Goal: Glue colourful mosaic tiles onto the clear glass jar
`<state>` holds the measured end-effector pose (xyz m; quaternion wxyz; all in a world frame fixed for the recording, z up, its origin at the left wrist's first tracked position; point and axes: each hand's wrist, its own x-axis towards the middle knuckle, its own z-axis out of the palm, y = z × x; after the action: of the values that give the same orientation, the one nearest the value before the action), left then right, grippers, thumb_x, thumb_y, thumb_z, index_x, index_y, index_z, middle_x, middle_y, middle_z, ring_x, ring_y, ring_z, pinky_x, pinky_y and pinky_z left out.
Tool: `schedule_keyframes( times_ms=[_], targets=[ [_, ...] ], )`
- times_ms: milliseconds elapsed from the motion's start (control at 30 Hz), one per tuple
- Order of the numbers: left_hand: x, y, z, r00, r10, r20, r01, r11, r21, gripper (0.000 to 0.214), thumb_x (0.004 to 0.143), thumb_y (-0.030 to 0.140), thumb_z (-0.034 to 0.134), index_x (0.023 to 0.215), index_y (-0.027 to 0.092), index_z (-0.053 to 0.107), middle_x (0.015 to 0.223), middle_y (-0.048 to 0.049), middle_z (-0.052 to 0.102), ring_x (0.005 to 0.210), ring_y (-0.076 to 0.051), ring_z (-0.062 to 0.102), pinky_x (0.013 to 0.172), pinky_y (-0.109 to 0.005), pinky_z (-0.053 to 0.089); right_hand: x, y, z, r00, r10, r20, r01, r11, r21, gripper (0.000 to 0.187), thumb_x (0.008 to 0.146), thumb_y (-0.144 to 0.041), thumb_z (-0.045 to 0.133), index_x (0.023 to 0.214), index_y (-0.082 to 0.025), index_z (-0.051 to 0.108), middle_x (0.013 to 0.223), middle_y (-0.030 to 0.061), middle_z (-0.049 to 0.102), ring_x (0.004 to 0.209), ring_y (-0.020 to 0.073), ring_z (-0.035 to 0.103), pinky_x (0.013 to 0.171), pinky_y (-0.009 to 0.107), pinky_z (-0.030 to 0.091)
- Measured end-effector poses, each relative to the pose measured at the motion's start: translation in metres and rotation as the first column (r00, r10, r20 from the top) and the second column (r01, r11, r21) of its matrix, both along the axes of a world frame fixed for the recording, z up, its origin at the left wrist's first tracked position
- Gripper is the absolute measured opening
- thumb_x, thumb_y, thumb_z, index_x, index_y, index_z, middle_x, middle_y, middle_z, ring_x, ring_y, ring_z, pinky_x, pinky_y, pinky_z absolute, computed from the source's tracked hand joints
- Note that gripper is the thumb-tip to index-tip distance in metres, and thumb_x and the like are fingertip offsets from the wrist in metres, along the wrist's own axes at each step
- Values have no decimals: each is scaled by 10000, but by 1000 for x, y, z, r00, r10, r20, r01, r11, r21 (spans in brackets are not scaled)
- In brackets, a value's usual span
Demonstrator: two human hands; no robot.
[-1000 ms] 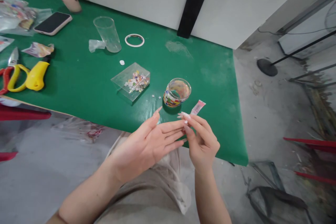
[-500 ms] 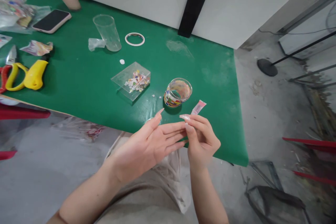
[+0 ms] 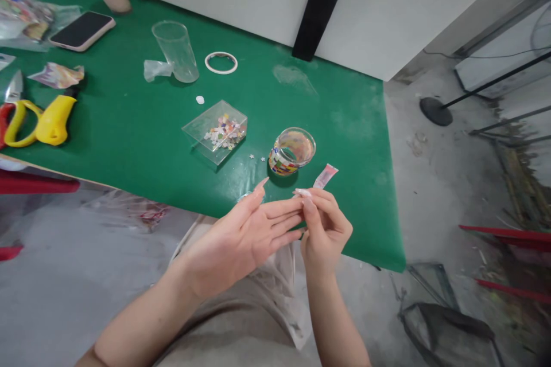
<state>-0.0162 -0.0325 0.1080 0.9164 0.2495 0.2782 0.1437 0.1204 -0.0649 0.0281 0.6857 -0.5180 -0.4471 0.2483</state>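
Head view: the left hand (image 3: 241, 235) was spread wide, palm up; the right hand (image 3: 326, 229) pinched narrowly at its fingertips (whether around anything, I couldn't tell). Just beyond stood the mosaic glass (image 3: 280, 163), toward the green table's (image 3: 357, 155) front right corner, near a small tube (image 3: 326, 176).

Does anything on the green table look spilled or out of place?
Slightly. Two tiny stars lie loose on the green table between the clear tray and the patterned cup, while a heap of small pieces sits in the tray. Farther back, a pale smudge marks the tabletop.
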Motion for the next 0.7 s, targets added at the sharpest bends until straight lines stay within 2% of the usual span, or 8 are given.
schedule_keyframes(
  times_ms=[133, 367, 533, 700],
  targets=[
    [0, -1, 0, 998, 67, 1, -67, 998, 0, 635, 936, 501, 73, 1370, 198, 425, 1500, -3, 366, 1438, -190, 45, 1151, -394, 168, 0, 0, -1, 1000, -10, 9, 10, 1000, -23, 94, 810, -172, 641, 826, -233, 710, 828, 18, 690, 774, 148, 662, 672, 307, 551],
    [2, -6, -20, 962, 225, 157, -197, 964, -177, 467, 958, 424, 329, 1262, 161, 565, 1457, -69, 435, 1400, -218, 278, 1149, -378, 235, 2, -1, -1, 999, -21, 49, 20, 1000, 11, 154, 811, -134, 634, 860, -248, 725, 841, 12, 696, 775, 145, 667, 664, 296, 549],
    [4, -10, -20, 951, 299, 77, -285, 947, -149, 364, 942, 350, 427, 1142, 137, 645, 1339, -110, 561, 1285, -235, 462, 1104, -386, 312, 2, -2, -2, 996, -23, 87, 19, 999, 47, 221, 800, -89, 632, 890, -268, 725, 865, -1, 694, 781, 141, 667, 669, 289, 550],
    [11, -13, -19, 941, 338, -19, -338, 937, -88, 286, 902, 336, 512, 1026, 143, 683, 1189, -108, 659, 1157, -226, 564, 1033, -371, 376, 4, -4, -3, 959, -110, 260, 87, 991, 98, 221, 802, -95, 630, 900, -276, 712, 856, -6, 689, 765, 138, 664, 647, 289, 561]
  ],
)
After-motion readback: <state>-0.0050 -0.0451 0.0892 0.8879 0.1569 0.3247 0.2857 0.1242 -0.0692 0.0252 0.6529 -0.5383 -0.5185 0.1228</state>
